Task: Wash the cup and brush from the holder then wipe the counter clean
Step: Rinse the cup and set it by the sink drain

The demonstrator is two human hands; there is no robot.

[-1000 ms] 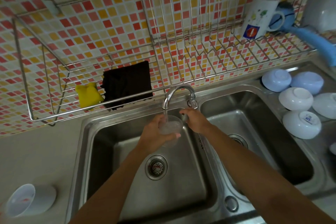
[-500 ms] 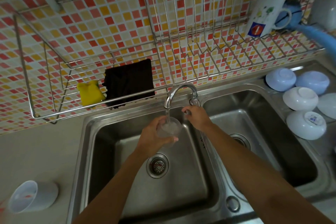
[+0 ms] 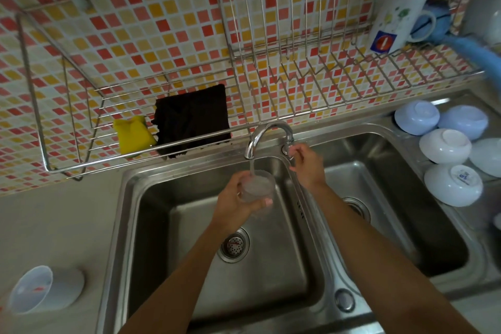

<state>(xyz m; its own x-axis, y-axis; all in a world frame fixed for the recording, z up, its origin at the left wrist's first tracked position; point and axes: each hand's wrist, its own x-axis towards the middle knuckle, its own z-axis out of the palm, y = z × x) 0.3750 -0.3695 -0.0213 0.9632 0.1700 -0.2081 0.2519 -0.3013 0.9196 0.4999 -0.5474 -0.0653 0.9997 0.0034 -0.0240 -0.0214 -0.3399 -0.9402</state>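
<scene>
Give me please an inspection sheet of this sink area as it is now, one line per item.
Surface: grey counter beside a steel double sink; water runs from the tap.
Job's things: clear cup under the stream; brush not identified.
Clutter: yellow sponge and black cloth in the wire rack; mug; upturned bowls right of the sink; tipped plastic cup on the counter.
Grips: left hand holds the clear cup; right hand at the tap handle, contact unclear.
Cables: nothing seen.
Surroundings: red and yellow mosaic tiles.
</scene>
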